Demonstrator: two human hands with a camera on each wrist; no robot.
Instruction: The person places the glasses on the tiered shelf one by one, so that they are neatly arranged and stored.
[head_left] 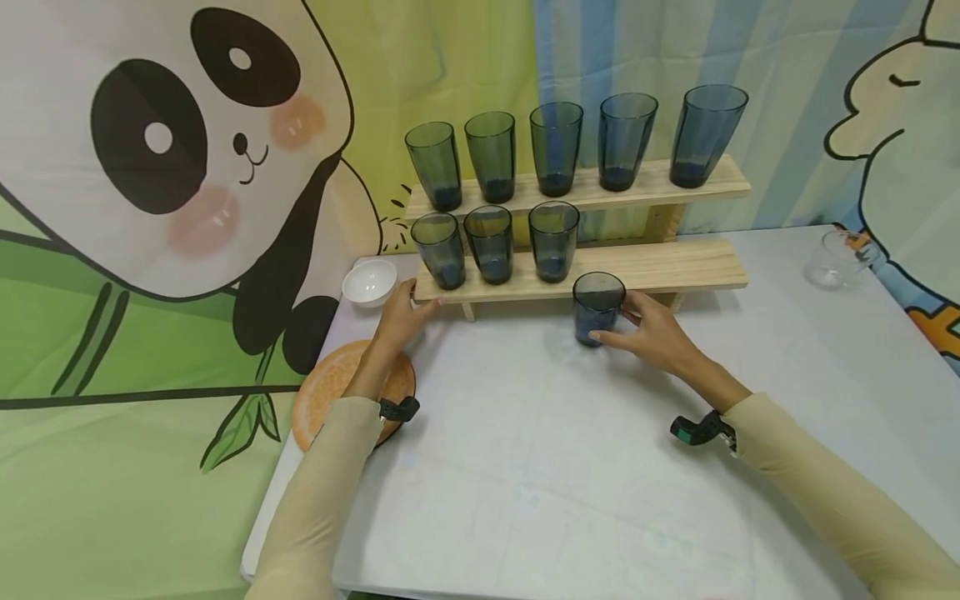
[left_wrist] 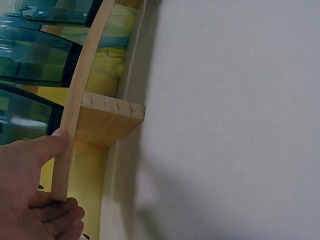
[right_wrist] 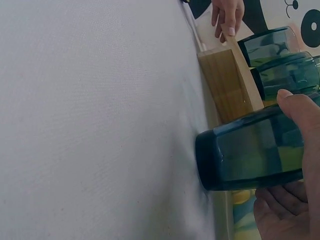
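My right hand [head_left: 657,335] holds a dark blue-grey glass tumbler [head_left: 597,310] upright in front of the lower shelf board. Thumb and fingers lie on opposite sides of the glass [right_wrist: 245,150]; whether its base touches the tablecloth I cannot tell. At the left end of a two-tier wooden shelf [head_left: 660,265], my left hand [head_left: 405,318] grips the lower board. In the left wrist view the thumb rests on the board's upper face [left_wrist: 75,107], with the other fingers curled beneath its end. Three matching tumblers [head_left: 553,242] stand on the lower tier's left half, several more [head_left: 557,150] along the upper tier.
A white bowl [head_left: 370,283] sits left of the shelf. Under my left forearm lies a round orange-slice-patterned plate or mat [head_left: 330,392]. A clear glass cup [head_left: 831,262] stands far right on the white tablecloth [head_left: 525,467]. Cartoon-printed curtains [head_left: 465,50] hang behind.
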